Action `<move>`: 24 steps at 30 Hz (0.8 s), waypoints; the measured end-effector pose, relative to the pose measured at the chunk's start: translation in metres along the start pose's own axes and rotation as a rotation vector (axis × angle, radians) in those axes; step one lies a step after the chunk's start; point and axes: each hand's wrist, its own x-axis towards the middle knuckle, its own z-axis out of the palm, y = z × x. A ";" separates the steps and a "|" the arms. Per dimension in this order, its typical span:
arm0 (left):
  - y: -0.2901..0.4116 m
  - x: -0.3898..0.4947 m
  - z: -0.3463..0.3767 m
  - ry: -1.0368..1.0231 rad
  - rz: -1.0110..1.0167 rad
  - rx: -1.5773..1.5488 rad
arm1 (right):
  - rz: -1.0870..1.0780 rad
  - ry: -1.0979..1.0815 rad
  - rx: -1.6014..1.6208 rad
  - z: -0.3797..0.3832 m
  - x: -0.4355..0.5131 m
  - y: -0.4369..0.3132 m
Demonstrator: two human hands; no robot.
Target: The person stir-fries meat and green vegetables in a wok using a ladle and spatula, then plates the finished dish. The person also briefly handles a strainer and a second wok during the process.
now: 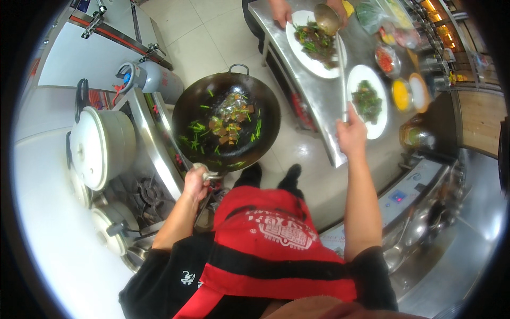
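My left hand grips the near handle of a large dark wok, with a folded cloth at the grip. Brown slices and cut green stalks lie inside the wok. In my right hand is the long handle of a metal ladle. The ladle's bowl is over the far edge of an oval white plate heaped with brown slices and greens. A second oval plate, bearing dark green food, lies just beyond my right hand.
Another person's hand touches the heaped plate across the steel table. Bowls of chopped red and yellow food stand farther right. At left are a pressure cooker, a gas burner and a gas cylinder.
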 end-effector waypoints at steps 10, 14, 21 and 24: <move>-0.048 -0.016 -0.009 0.039 0.056 -0.074 | 0.233 -0.169 0.914 -0.027 -0.016 0.003; -0.074 -0.042 0.002 0.113 0.121 -0.081 | 0.273 -0.514 1.330 -0.073 -0.043 0.040; -0.112 -0.109 0.045 0.190 0.257 -0.161 | 0.057 -0.841 0.295 -0.094 -0.122 0.044; -0.127 -0.129 0.052 0.187 0.321 -0.201 | -0.268 -0.742 -0.144 -0.061 -0.119 0.036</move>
